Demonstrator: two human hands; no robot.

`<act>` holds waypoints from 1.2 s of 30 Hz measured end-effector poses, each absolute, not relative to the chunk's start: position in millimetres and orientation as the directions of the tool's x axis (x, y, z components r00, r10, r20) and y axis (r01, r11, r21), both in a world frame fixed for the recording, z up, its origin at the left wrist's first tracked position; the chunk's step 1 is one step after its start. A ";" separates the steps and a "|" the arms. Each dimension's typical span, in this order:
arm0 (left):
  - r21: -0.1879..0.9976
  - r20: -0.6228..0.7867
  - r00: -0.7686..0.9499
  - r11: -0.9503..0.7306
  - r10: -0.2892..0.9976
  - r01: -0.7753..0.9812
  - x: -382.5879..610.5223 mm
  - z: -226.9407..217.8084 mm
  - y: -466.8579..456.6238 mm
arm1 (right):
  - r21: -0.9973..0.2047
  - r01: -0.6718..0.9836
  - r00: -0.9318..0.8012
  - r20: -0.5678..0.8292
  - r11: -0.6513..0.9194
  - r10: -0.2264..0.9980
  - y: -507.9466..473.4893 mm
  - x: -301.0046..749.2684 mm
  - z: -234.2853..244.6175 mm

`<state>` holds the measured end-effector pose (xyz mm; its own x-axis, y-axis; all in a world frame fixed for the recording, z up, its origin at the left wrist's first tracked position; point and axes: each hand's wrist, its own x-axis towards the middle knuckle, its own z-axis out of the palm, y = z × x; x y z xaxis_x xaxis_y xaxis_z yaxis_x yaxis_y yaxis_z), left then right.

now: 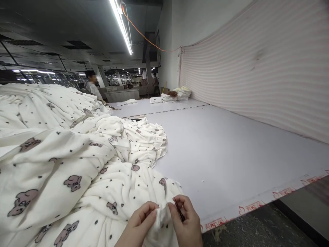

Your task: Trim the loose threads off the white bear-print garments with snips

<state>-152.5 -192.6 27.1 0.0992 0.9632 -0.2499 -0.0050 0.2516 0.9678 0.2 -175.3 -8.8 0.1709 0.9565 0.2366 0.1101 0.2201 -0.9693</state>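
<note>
White fabric point(131, 185), printed with brown bears and small dark dots, lies in a large rumpled heap over the left of the table. At the bottom middle, my left hand point(142, 219) is closed, pinching an edge of this fabric between thumb and fingers. Close beside it on the right, my right hand point(186, 219) is closed too, its thumb and finger at the same raised edge. A slim dark pointed tool point(179, 210), like thread snips or tweezers, lies within the right hand's fingers. Which of the two it is, I cannot tell.
The pale table point(218, 154) has a front edge with red-printed tape point(253, 206). Folded cloth stacks point(169, 97) stand at the far end. A striped cloth sheet point(257, 75) hangs along the right. Beyond the heap is a person point(94, 87); another person point(155, 84) stands farther back.
</note>
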 end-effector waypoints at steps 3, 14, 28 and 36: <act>0.945 -0.283 0.121 0.299 0.951 -0.136 -153.0 22.6 -189.8 | -0.921 0.130 0.096 0.381 0.368 0.920 -178.8 -1.3 -8.5; 0.933 -0.177 0.069 0.145 0.982 0.330 -143.0 37.2 -200.8 | -0.951 0.134 -0.002 0.282 0.279 0.960 -184.9 -3.8 -15.2; 0.969 -0.222 0.072 0.211 0.972 0.128 -138.9 31.3 -194.5 | -0.958 0.203 -0.173 0.167 0.201 0.971 -189.0 25.1 -17.2; 0.942 -0.248 0.170 0.196 0.954 0.273 -142.8 32.4 -188.8 | -0.935 0.248 -0.238 0.196 0.255 0.951 -181.5 27.1 -12.7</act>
<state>-142.8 -188.8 32.4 0.1700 0.9538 -0.2476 0.2728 0.1958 0.9419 27.1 -181.5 -12.7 -0.2382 0.9512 0.1961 0.2476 0.2547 -0.9348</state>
